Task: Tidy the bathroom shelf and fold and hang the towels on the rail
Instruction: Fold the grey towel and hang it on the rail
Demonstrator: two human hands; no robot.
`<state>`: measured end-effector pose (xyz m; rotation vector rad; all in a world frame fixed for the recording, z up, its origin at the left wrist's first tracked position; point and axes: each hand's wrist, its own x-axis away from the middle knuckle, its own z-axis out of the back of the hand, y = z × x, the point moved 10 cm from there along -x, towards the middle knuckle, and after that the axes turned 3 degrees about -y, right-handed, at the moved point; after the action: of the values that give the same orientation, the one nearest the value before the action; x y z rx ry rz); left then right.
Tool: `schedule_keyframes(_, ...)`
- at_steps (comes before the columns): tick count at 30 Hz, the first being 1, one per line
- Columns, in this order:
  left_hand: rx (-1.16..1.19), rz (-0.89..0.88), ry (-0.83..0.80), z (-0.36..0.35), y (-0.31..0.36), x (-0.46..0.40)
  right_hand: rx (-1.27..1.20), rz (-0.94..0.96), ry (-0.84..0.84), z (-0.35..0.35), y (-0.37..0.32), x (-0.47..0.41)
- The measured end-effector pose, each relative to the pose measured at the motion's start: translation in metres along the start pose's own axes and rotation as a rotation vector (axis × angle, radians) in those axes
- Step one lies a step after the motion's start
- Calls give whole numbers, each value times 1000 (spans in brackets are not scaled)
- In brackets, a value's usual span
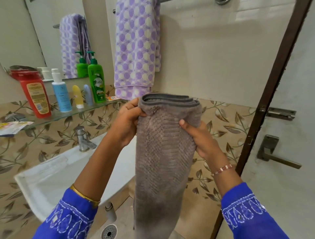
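The grey towel [163, 153] — ribbed, folded into a long thick band — hangs between both hands just below the purple-dotted towel [136, 51] on the rail [162, 1]. Left hand [127, 122] and right hand [202, 136] pinch its upper sides, thumbs in front. Left of it, a glass shelf [68, 115] holds upright bottles — red [36, 95], green [96, 81].

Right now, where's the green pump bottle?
In the head view, left of centre: the green pump bottle stands upright at the right end of the glass shelf, beside a small grey tube and left of the purple dotted towel.
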<state>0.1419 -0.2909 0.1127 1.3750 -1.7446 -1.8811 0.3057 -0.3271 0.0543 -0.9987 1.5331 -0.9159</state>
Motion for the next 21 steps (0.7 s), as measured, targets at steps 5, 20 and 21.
schedule_keyframes(5, -83, -39, 171, 36, 8, -2, 25, 162, 210, 4, -26, -11)
schedule_keyframes(20, -245, 304, 146, 59, -100, 22, 169, 376, 291, -14, -71, -34)
schedule_keyframes(21, -171, 314, 144, 57, -99, 18, 212, 417, 292, -16, -78, -34)
